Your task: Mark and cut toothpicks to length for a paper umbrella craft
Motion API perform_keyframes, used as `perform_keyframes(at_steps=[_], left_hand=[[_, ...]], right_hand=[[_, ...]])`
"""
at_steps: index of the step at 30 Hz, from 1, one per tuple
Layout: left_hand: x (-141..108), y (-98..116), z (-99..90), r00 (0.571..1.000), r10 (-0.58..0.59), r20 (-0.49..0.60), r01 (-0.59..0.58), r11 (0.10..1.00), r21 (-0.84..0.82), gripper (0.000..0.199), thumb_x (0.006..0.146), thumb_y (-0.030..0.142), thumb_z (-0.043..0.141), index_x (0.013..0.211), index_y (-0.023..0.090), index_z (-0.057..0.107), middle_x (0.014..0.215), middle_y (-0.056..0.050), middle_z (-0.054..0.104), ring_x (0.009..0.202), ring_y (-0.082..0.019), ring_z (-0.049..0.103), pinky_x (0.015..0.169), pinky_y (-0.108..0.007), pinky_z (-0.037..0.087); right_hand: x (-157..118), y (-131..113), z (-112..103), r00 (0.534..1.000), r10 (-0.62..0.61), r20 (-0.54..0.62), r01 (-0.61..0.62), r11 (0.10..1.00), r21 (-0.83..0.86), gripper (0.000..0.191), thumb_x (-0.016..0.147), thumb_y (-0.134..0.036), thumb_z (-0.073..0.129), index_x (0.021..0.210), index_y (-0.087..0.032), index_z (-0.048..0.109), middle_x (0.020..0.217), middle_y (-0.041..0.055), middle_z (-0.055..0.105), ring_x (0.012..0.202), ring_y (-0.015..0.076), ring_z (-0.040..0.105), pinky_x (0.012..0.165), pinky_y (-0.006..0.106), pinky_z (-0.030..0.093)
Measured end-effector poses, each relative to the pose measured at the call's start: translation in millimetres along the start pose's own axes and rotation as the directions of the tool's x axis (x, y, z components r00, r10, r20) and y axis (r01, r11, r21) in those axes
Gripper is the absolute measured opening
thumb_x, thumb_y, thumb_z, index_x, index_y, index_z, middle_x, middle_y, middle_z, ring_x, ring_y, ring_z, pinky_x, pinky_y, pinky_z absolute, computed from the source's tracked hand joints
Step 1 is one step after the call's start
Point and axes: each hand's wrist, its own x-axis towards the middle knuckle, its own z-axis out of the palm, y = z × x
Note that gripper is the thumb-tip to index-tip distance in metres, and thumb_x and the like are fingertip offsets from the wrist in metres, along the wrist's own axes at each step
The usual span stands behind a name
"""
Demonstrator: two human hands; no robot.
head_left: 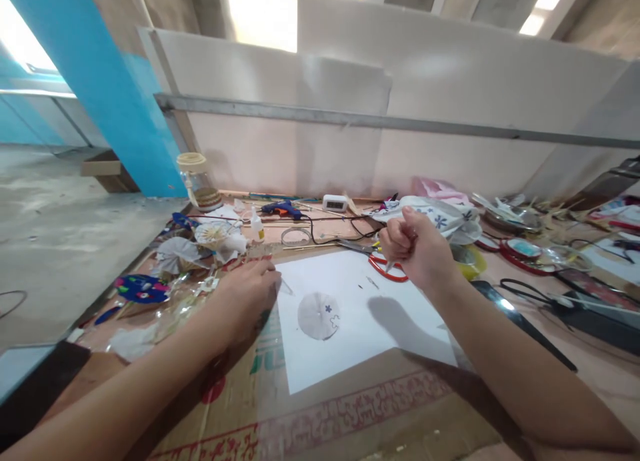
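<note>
A white sheet of paper [350, 361] lies on the cardboard, bearing a round greyish disc [313, 314] with small dark flower shapes on it. My left hand [250, 289] rests palm down beside the sheet's left edge, its fingers loosely extended and nothing visibly held. Close to those fingertips is a thin, pale pointed piece [286, 286]. Raised above the sheet's right side, my right hand [417, 248] is closed with fingers pinched; a small pale tip shows below them, too little to name. Behind it lie red-handled scissors [387, 269], partly hidden by the hand.
Along the back are a glass jar [200, 188], a small glue bottle [257, 226], a blue glue gun [283, 210], a white digital timer [335, 202] and flower-patterned fabric [440, 218]. Fabric crafts [143, 288] crowd the left; a dark phone [523, 324] lies right. Cardboard [350, 421] covers the front.
</note>
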Motion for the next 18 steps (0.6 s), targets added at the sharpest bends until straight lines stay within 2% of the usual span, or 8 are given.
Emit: perform_keyframes(at_steps=[3, 5, 6, 8, 9, 10, 13, 18], left_hand=[[-0.7, 32.4, -5.2, 0.999, -0.011, 0.050, 0.010, 1.000, 0.028, 0.026, 0.086, 0.008, 0.049, 0.101, 0.016, 0.070, 0.100, -0.010, 0.071, 0.085, -0.021, 0.068, 0.077, -0.033, 0.057], [-3.5, 56.5, -1.7, 0.990, -0.024, 0.140, 0.029, 0.999, -0.030, 0.027, 0.092, 0.014, 0.047, 0.108, 0.019, 0.069, 0.105, -0.009, 0.072, 0.087, -0.020, 0.070, 0.077, -0.033, 0.059], [-5.4, 66.7, 2.3, 0.980, -0.041, 0.193, 0.053, 0.997, -0.061, 0.027, 0.093, 0.017, 0.048, 0.111, 0.020, 0.067, 0.111, -0.010, 0.071, 0.092, -0.022, 0.070, 0.081, -0.035, 0.059], [-9.1, 80.5, 12.9, 0.974, -0.043, 0.222, 0.061, 0.995, -0.073, 0.031, 0.091, 0.023, 0.056, 0.120, 0.019, 0.063, 0.125, -0.013, 0.067, 0.109, -0.027, 0.066, 0.092, -0.041, 0.057], [-10.4, 83.7, 18.0, 0.973, -0.042, 0.229, 0.057, 0.997, -0.058, 0.036, 0.089, 0.024, 0.059, 0.125, 0.019, 0.061, 0.131, -0.013, 0.064, 0.119, -0.030, 0.062, 0.097, -0.044, 0.055], [-11.0, 84.8, 22.1, 0.973, -0.020, 0.229, 0.033, 0.998, -0.051, 0.037, 0.089, 0.025, 0.061, 0.125, 0.018, 0.061, 0.133, -0.014, 0.063, 0.121, -0.031, 0.061, 0.099, -0.046, 0.055], [-8.7, 80.0, 25.3, 0.973, -0.002, 0.232, 0.024, 0.995, -0.093, 0.038, 0.091, 0.027, 0.060, 0.128, 0.018, 0.061, 0.138, -0.014, 0.060, 0.129, -0.032, 0.055, 0.107, -0.049, 0.049], [-4.4, 72.4, 18.2, 0.983, -0.029, 0.179, 0.061, 0.983, -0.173, 0.030, 0.091, 0.025, 0.056, 0.118, 0.017, 0.066, 0.133, -0.013, 0.064, 0.126, -0.031, 0.057, 0.108, -0.052, 0.048]], right_hand=[[-1.5, -1.6, -1.3, 1.000, -0.018, 0.016, 0.020, 0.997, -0.068, 0.060, 0.090, -0.071, 0.037, 0.056, -0.022, 0.044, 0.050, -0.0054, 0.027, 0.044, 0.0115, 0.018, 0.042, 0.027, 0.017], [-1.0, -0.5, -5.6, 0.998, -0.065, 0.001, 0.064, 0.970, -0.235, 0.062, 0.092, -0.073, 0.031, 0.067, -0.021, 0.053, 0.056, -0.0035, 0.036, 0.047, 0.0126, 0.030, 0.045, 0.026, 0.026], [0.1, 1.4, -9.1, 0.994, -0.105, -0.014, 0.092, 0.922, -0.377, 0.060, 0.094, -0.070, 0.031, 0.075, -0.020, 0.058, 0.062, -0.0015, 0.043, 0.052, 0.0139, 0.039, 0.049, 0.026, 0.033], [4.4, 8.9, -17.7, 0.984, -0.179, -0.003, 0.129, 0.719, -0.683, 0.045, 0.100, -0.053, 0.035, 0.101, -0.018, 0.064, 0.083, 0.0041, 0.058, 0.075, 0.0181, 0.055, 0.068, 0.028, 0.045], [7.5, 14.6, -22.3, 0.980, -0.196, 0.029, 0.140, 0.582, -0.801, 0.040, 0.103, -0.042, 0.033, 0.114, -0.018, 0.063, 0.096, 0.0068, 0.061, 0.090, 0.0199, 0.058, 0.080, 0.031, 0.047], [11.0, 21.6, -26.6, 0.981, -0.189, 0.051, 0.144, 0.518, -0.843, 0.036, 0.102, -0.033, 0.035, 0.122, -0.018, 0.061, 0.105, 0.0088, 0.062, 0.099, 0.0214, 0.057, 0.088, 0.033, 0.046], [22.9, 46.3, -35.6, 0.989, -0.129, 0.070, 0.118, 0.420, -0.900, 0.040, 0.096, -0.014, 0.039, 0.130, -0.016, 0.062, 0.109, 0.0118, 0.061, 0.102, 0.0222, 0.058, 0.094, 0.034, 0.044], [44.8, 74.9, -38.7, 0.997, -0.054, 0.055, 0.067, 0.270, -0.960, 0.038, 0.095, -0.009, 0.042, 0.123, -0.013, 0.067, 0.113, 0.0151, 0.064, 0.103, 0.0245, 0.060, 0.094, 0.034, 0.044]])
